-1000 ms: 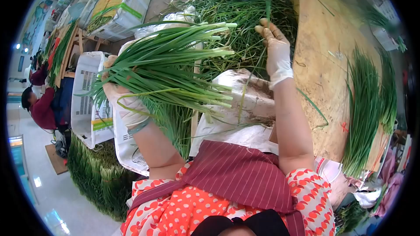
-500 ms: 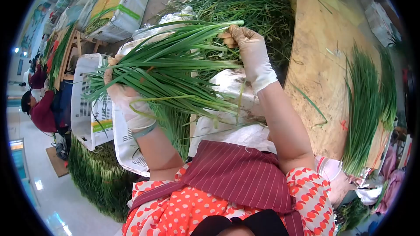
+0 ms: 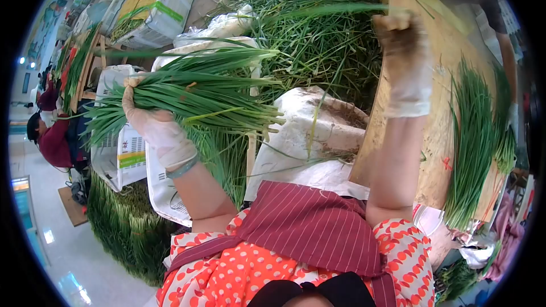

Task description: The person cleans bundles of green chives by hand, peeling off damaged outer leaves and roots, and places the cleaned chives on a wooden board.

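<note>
My left hand (image 3: 149, 120), in a pale glove, is closed around a bunch of green chives (image 3: 210, 94). Their pale stem ends point right, and the leaf tips hang past my wrist on the left. My right hand (image 3: 402, 51), gloved, soiled and smeared by motion, is raised near the edge of a wooden board (image 3: 421, 74). Its fingers look closed at the end of a blurred green chive (image 3: 335, 8) that streaks out leftward. Beneath the bunch, more chives (image 3: 219, 156) lie by a white crate (image 3: 162, 190).
A heap of loose leaves (image 3: 318, 42) lies ahead. White sacking (image 3: 296, 131) covers the spot before me. Long chives (image 3: 472, 142) rest on the board's right side, where another person's gloved hand (image 3: 513, 118) reaches in. Bundled chives (image 3: 122, 233) stand at left; a person (image 3: 54, 142) works beyond.
My right hand has moved right, away from the bunch, with a chive trailing from it. My left hand and the bunch have shifted slightly left. Another person's arm has appeared at the right.
</note>
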